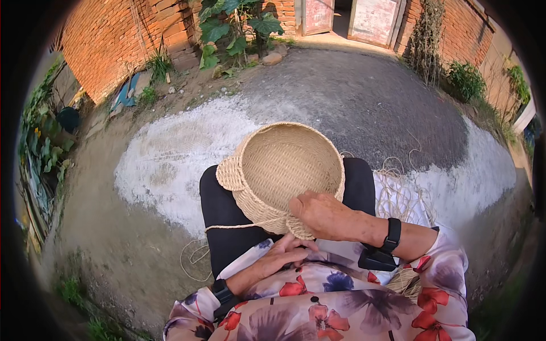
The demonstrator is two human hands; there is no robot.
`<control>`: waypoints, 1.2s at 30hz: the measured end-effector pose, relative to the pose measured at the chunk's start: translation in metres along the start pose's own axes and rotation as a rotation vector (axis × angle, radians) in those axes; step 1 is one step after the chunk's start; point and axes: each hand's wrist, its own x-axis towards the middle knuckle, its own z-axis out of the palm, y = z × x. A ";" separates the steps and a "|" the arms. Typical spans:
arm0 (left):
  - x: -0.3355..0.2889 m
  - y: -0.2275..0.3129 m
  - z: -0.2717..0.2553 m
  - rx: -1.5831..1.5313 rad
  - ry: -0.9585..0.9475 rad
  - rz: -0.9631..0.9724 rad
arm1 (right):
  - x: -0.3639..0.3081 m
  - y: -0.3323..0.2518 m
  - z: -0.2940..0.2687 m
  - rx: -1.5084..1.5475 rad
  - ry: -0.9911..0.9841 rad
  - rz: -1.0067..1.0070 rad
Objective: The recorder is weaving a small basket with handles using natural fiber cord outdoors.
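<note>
Woven basket [290, 165] is on your lap [215, 199], between the two knees, opening up and tipped a bit toward you; its far rim sticks out past the lap's far edge. Natural straw colour, round, braided rim.

Your right hand [321, 217] is curled closed over the near-right rim, knuckles up, thumb side over the opening. Reads as a grip on the basket; can't tell whether the fingertips also pinch a strand, they're hidden.

Your left hand [289, 251] is at the lap's near edge, palm down, fingers reaching right, just below the near handle [300, 228]. Can't tell if it's gripping anything, fingertips partly covered.

Side handle [230, 173] bulges off the basket's left wall, above the lap's left knee. A working cord [236, 227] runs from the near wall leftward over the lap's left edge; a loose loop [195, 258] lies on the ground beside that edge.

Tangled strands [398, 196] are off the lap's right edge, over white cloth [419, 211]. More fibre [405, 282] sits by your right forearm. Black bands on both wrists. Ground past the lap's far edge: whitish patch [176, 153] left, dark grey patch [375, 108] right, brick wall [122, 45] behind.
</note>
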 end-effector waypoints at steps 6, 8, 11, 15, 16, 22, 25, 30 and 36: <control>-0.012 0.008 -0.002 0.158 0.163 0.017 | -0.019 -0.006 0.010 -0.015 0.214 0.167; -0.027 0.013 -0.003 0.223 0.260 0.022 | -0.027 0.004 0.006 -0.047 0.290 0.269; -0.045 0.026 -0.003 0.515 0.379 0.144 | -0.041 0.014 -0.002 0.059 0.351 0.432; -0.046 0.056 -0.007 0.892 0.680 0.605 | -0.046 0.016 -0.012 0.044 0.382 0.190; -0.042 0.065 -0.009 0.909 0.681 0.637 | -0.046 0.016 -0.015 0.026 0.370 0.146; -0.004 0.102 -0.013 1.288 0.587 0.796 | -0.031 0.015 -0.001 -0.102 0.278 0.025; 0.014 0.108 -0.011 1.115 0.509 0.678 | -0.040 0.019 0.006 0.020 0.367 0.237; 0.030 0.117 -0.005 0.876 0.437 0.432 | -0.054 0.023 0.010 0.263 0.633 0.432; 0.062 0.115 0.011 0.943 0.259 0.321 | -0.059 0.028 0.012 0.331 0.744 0.336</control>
